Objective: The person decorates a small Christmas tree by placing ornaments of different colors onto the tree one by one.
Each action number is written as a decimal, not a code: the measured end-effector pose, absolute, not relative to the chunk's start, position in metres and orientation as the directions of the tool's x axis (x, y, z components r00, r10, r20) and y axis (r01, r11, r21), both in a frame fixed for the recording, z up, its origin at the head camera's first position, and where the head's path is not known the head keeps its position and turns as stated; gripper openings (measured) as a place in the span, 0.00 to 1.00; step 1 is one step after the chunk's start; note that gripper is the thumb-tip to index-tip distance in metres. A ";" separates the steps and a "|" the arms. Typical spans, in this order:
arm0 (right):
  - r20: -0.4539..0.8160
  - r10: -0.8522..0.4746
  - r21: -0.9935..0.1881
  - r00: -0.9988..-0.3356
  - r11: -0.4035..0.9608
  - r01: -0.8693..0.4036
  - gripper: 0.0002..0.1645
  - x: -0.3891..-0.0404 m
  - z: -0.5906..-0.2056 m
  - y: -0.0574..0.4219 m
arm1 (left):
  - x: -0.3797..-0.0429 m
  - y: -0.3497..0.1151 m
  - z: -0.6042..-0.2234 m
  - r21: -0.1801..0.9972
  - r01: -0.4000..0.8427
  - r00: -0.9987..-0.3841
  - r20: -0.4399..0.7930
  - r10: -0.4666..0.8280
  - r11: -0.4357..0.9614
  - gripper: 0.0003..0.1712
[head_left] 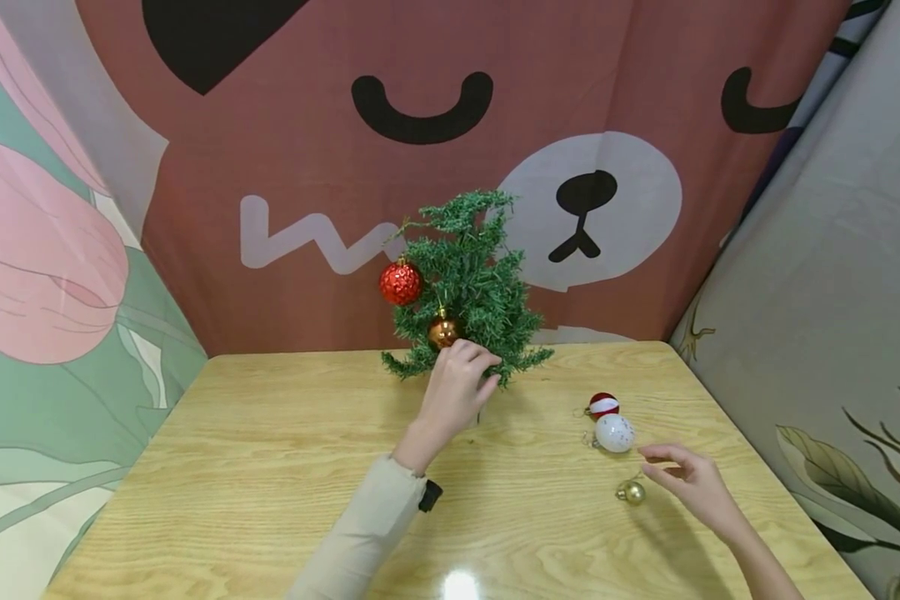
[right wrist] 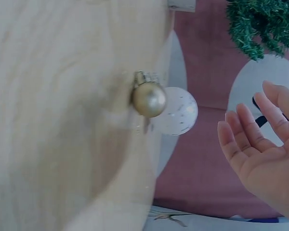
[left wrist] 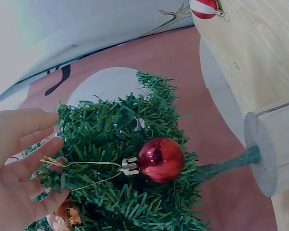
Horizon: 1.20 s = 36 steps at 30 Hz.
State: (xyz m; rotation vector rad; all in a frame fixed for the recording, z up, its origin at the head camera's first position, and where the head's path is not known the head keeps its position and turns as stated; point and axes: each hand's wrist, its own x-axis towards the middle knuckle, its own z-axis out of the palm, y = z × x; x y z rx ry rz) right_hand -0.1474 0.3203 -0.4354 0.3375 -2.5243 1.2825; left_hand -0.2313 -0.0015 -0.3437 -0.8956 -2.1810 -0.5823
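Note:
A small green artificial Christmas tree stands at the back of the table. My left hand is at its lower front branches, fingers bent and spread apart, fingertips right at the greenery. Beside those fingers, in the left wrist view, a shiny red ball ornament hangs by a gold string loop, whose knot overlaps the fingers. A glittery red ball and a copper-coloured ball hang on the tree's left side. My right hand, fingers parted and holding nothing, hovers beside a small gold ball on the table.
Behind the gold ball lie a white speckled ball and a red-and-white striped ball, close together. The tree has a pale round wooden base. Printed fabric hangs behind the wooden table and along both sides.

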 end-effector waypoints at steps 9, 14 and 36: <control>0.202 -0.125 -0.814 -0.971 0.530 -0.237 0.20 -0.149 -0.446 0.329 | -0.237 0.001 -0.346 0.101 0.732 -0.503 0.747 0.435 0.674 0.10; 0.091 -0.138 -0.849 -0.986 0.507 -0.149 0.25 -0.153 -0.454 0.332 | -0.238 0.002 -0.347 0.116 0.732 -0.517 0.737 0.435 0.672 0.09; -0.103 -0.131 -0.824 -0.986 0.567 0.011 0.29 -0.162 -0.468 0.327 | -0.240 0.008 -0.352 0.085 0.683 -0.557 0.704 0.442 0.725 0.09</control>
